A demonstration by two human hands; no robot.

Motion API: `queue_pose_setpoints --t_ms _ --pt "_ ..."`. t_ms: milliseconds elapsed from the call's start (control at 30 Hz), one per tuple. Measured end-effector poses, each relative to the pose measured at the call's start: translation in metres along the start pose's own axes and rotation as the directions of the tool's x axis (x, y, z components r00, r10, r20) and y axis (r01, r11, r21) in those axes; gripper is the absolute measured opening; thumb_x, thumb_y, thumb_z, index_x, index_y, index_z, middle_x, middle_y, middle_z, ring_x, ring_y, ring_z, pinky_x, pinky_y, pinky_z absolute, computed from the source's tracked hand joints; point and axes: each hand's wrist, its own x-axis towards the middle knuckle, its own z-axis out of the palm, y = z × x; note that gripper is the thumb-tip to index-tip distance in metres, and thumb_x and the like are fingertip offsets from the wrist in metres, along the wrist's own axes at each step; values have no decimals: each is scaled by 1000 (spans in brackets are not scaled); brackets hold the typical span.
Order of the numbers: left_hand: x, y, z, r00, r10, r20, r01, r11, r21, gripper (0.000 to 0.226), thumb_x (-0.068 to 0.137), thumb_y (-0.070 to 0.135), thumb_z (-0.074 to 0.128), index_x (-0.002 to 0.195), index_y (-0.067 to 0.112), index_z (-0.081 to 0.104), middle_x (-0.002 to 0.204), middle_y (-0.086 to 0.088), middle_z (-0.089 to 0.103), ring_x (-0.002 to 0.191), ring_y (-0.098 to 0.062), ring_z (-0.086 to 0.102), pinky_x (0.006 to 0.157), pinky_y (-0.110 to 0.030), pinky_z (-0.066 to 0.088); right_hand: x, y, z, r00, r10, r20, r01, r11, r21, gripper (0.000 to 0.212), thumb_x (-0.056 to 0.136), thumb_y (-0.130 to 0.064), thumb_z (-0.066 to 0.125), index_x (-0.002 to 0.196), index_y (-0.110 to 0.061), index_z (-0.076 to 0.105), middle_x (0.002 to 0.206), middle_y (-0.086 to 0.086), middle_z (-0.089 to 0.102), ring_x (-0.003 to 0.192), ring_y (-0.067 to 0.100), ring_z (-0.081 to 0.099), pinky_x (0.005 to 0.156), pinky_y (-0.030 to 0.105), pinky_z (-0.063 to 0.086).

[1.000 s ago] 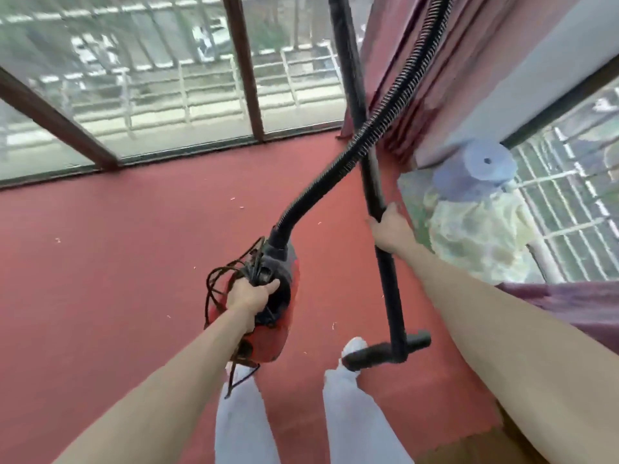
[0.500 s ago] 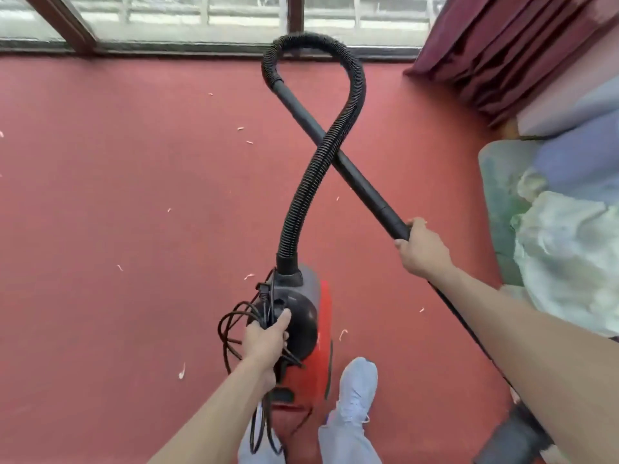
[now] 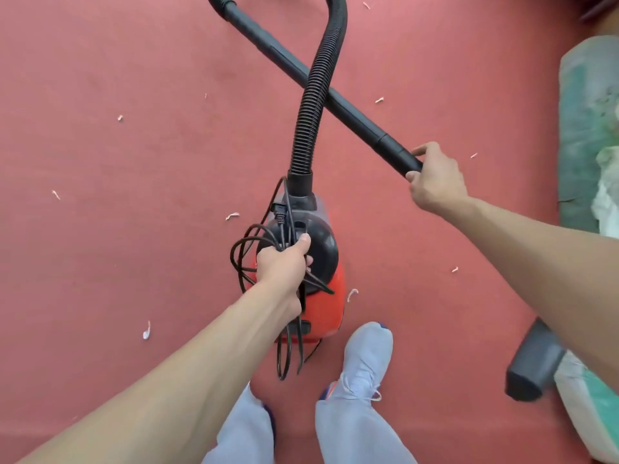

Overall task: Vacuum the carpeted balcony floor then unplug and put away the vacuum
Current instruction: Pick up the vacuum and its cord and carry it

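View is being tilted further down than before: window frame gone. Red canister vacuum [image 3: 321, 293] and cord [image 3: 264, 249] being gripped by left hand [image 3: 283, 262], wand [image 3: 335, 102] by curled right-hand fingers [image 3: 423, 150], over scrap-littered red carpet [image 3: 117, 229].

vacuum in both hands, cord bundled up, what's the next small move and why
Probably set the red vacuum body down on the carpet. The left hand grips it together with the coiled cord, the right hand holds the wand, and white scraps lie unvacuumed, so the cord needs freeing first.
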Motion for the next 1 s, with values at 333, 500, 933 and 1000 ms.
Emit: queue_pose_setpoints --t_ms 333,500,933,1000 --pt "-5 63 29 997 -35 67 41 995 -94 19 95 9 54 110 3 65 74 -5 62 61 -14 58 60 -27 51 1 -4 -21 990 70 -121 -68 997 23 37 88 -7 46 122 -9 59 130 16 53 125 35 47 100 44 40" --pt "5 78 47 994 4 113 1 999 -42 24 97 10 53 119 4 62 85 -8 64 64 -17 58 60 -29 53 -19 -29 -12 992 2 123 -20 989 146 25 87 -13 52 101 -20 71 116 11 69 110 31 62 96 36 49" --pt "14 99 47 975 224 7 -218 943 252 17 87 9 57 102 7 63 95 -12 68 72 -30 70 57 -39 59 -53 -49 33 961 7 276 -135 883 450 60 84 -28 53 143 -21 48 136 10 52 104 26 63 93 37 51" --pt "2 97 38 968 250 -13 -240 941 238 10 87 9 62 95 5 65 84 -11 67 63 -27 69 55 -34 59 -69 -50 27 979 98 180 -169 883 439 46 90 -20 51 136 -20 54 135 6 53 110 22 59 89 28 42"
